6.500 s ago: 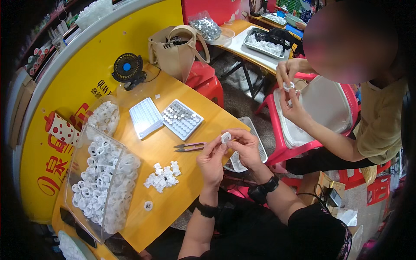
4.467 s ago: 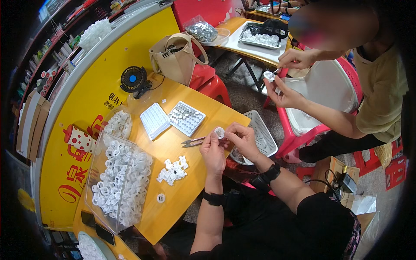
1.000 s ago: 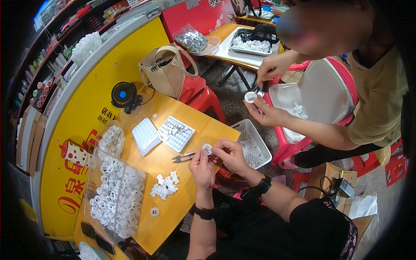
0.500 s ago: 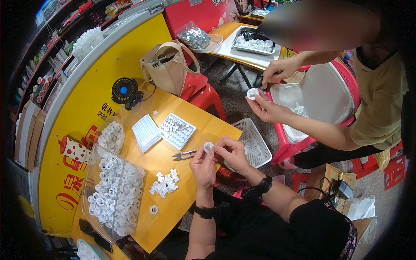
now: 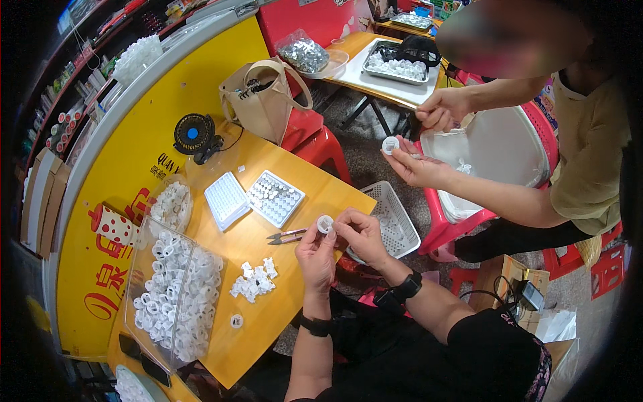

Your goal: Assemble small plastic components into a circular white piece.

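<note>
My left hand pinches a small round white plastic part above the table's right edge, its ringed face turned up. Close at its right side is my right hand, thumb and fingers pressed together; whatever they hold is hidden. Beneath the left hand's fingers, thread snips lie on the tabletop. A loose pile of small white plastic pieces is to the left, and a single round white part lies nearer the front edge.
A clear bin full of white ring parts stands at left. Two white trays, one holding silvery discs, sit beyond, near a black fan. A grey basket is below the table's right edge. A co-worker's hands hold a similar part.
The round part in my left hand has tilted slightly and shifted a little; my right fingers stay beside it. The co-worker's upper hand has moved away from their part.
</note>
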The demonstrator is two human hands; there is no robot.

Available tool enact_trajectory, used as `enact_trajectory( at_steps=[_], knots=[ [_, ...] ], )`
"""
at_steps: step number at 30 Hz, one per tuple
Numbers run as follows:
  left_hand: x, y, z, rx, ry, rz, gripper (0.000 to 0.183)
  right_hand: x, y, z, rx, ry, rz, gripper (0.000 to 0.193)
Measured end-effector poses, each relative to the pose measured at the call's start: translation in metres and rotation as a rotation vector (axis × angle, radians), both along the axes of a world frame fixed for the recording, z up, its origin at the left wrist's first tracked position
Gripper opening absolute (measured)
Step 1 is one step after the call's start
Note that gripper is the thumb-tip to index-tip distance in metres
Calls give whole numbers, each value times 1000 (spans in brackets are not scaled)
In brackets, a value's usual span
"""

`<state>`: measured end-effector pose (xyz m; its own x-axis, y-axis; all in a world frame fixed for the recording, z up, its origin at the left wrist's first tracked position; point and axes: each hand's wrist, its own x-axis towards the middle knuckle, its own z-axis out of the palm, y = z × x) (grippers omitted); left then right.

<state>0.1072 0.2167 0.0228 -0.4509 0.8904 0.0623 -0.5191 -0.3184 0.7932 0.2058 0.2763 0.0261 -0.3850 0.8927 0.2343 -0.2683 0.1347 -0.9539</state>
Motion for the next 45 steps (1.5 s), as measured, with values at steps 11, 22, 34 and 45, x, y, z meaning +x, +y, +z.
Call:
enact_trajectory(
  at_steps=[11, 22, 34, 45],
  knots=[
    [2, 1, 4, -5, 19, 12, 31, -2, 0, 2, 2, 3, -38, 13],
    [1, 1, 2, 7, 22, 10, 26, 1, 0, 4, 29, -10, -13, 14],
    [1, 2, -3, 16, 15, 14, 29, 0, -1, 8, 38, -17, -29, 14],
    [1, 1, 1, -6, 1, 16, 28, 1, -1, 8, 32, -26, -27, 14]
  ],
)
